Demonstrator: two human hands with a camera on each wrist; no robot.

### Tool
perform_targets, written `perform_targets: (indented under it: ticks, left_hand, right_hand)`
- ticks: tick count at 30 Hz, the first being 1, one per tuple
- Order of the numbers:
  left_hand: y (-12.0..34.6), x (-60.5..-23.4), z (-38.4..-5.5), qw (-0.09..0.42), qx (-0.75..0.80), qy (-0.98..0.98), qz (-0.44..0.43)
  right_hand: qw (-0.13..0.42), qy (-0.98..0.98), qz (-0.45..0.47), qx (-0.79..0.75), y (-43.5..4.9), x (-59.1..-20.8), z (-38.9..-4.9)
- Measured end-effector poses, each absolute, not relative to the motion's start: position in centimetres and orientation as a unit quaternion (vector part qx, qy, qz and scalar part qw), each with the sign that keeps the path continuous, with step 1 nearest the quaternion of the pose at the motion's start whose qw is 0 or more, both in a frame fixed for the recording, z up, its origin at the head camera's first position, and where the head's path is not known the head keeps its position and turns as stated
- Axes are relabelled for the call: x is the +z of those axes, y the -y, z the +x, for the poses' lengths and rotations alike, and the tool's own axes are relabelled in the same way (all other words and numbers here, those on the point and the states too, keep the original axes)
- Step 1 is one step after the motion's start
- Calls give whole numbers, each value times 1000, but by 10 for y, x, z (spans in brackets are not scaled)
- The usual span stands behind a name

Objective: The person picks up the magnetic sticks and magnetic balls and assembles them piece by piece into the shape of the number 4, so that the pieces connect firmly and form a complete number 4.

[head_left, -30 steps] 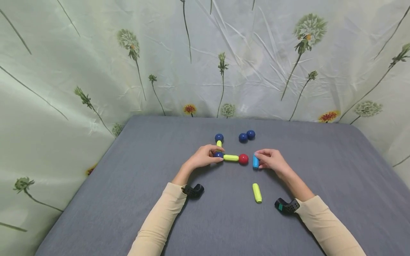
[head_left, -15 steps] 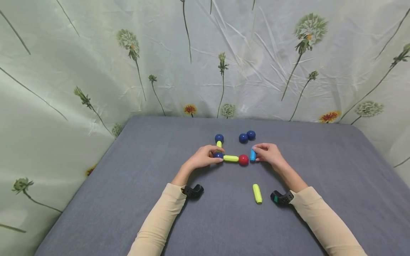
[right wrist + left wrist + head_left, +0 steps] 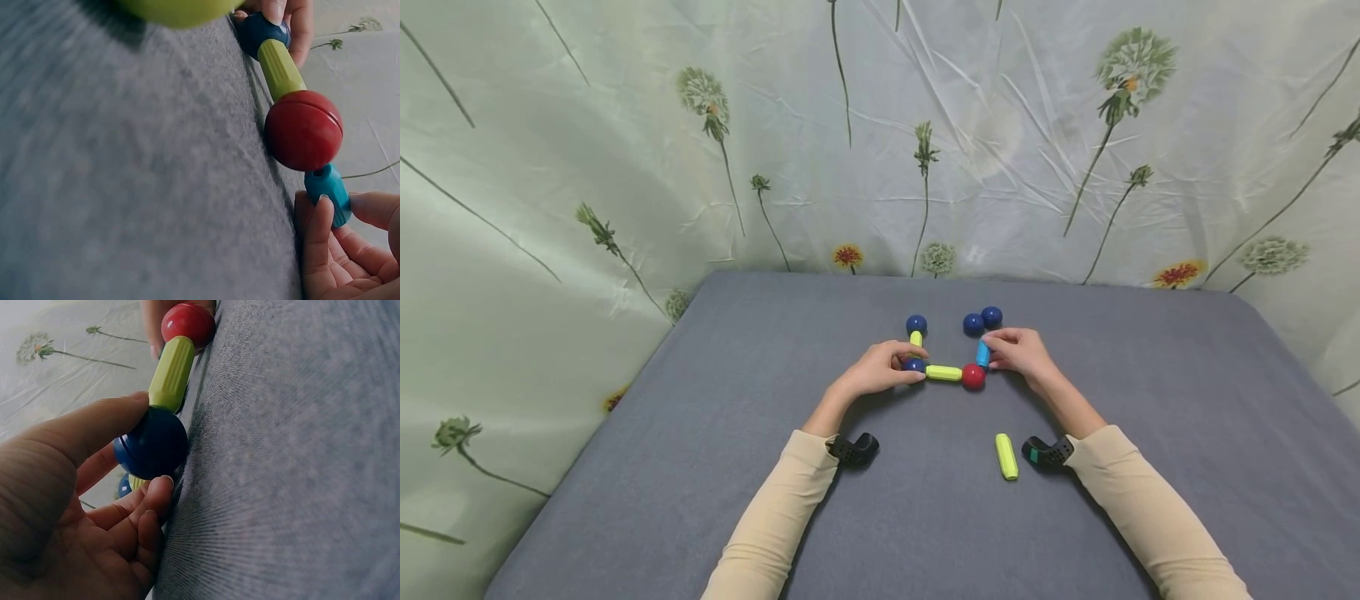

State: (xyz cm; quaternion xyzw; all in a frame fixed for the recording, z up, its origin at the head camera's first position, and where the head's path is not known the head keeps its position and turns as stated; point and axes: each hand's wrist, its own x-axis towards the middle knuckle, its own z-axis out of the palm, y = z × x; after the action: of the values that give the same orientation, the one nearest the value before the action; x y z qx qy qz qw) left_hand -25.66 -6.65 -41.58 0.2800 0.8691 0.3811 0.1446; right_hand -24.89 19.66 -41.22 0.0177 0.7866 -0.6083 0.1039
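My left hand grips a dark blue ball at the corner of a joined shape. From that ball one yellow-green rod runs right to a red ball. Another yellow-green rod runs back to a second blue ball. With thumb and fingers my right hand pinches a light blue rod. Its near end is right at the red ball in the right wrist view, and the rod points back from it.
Two blue balls lie side by side just behind my right hand. A loose yellow-green rod lies nearer the front, left of the right wrist strap. Grey cloth covers the table, and a flower-print curtain hangs behind it.
My right hand has moved left and back with the light blue rod, bringing its end from a gap right of the red ball to the ball's back side. The left hand keeps its hold.
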Motion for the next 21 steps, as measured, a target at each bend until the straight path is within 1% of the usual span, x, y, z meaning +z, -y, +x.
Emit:
perform_targets:
  ticks: [11,21]
  left_hand:
    - [65,-415,-258,150,381,-869,279]
    - [66,-417,-257,142,373,-873,281]
  right_hand:
    - [106,-799,13,-591,-192,-410,-253]
    - [93,-840,-30,-533,-186,-412,-250]
